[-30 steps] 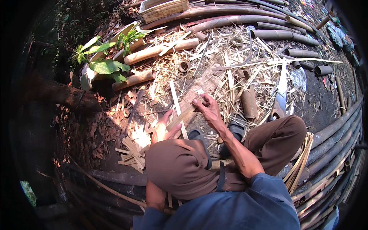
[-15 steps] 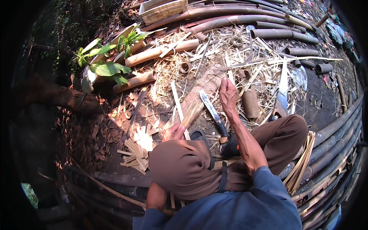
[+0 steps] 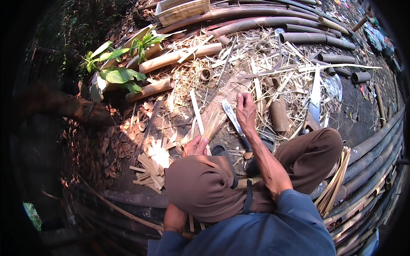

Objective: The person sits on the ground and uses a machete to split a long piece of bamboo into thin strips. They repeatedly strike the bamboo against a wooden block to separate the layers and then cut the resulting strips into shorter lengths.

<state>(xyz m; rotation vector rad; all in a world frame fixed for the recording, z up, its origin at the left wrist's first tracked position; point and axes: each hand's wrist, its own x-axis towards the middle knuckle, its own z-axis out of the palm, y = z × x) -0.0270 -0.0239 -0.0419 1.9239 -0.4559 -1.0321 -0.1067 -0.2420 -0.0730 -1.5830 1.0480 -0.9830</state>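
My left hand (image 3: 195,146), beyond my left knee, is closed on thin bamboo slats (image 3: 210,126) that point up and away from me. Raised over the ground ahead, my right hand (image 3: 246,112) has its fingers curled in a pinch; anything in them is too small to make out. Just left of my right wrist lies a large knife (image 3: 235,121) with a dark handle, its blade pointing away. A pale bamboo strip (image 3: 197,112) lies beyond my left hand. To the left on the ground is a pile of short split bamboo pieces (image 3: 153,167).
A handsaw (image 3: 314,100) stands near my right knee. Cut bamboo tubes (image 3: 278,112) and shavings (image 3: 273,55) cover the ground ahead. Long bamboo poles (image 3: 363,166) lie along the right side, with a bundle of strips (image 3: 335,183) on them. A pale crate (image 3: 181,12) is at the back.
My right hand has drawn back toward me and slightly left, its fingers now more curled. My left hand and the slats have barely shifted. My right foot has moved a little.
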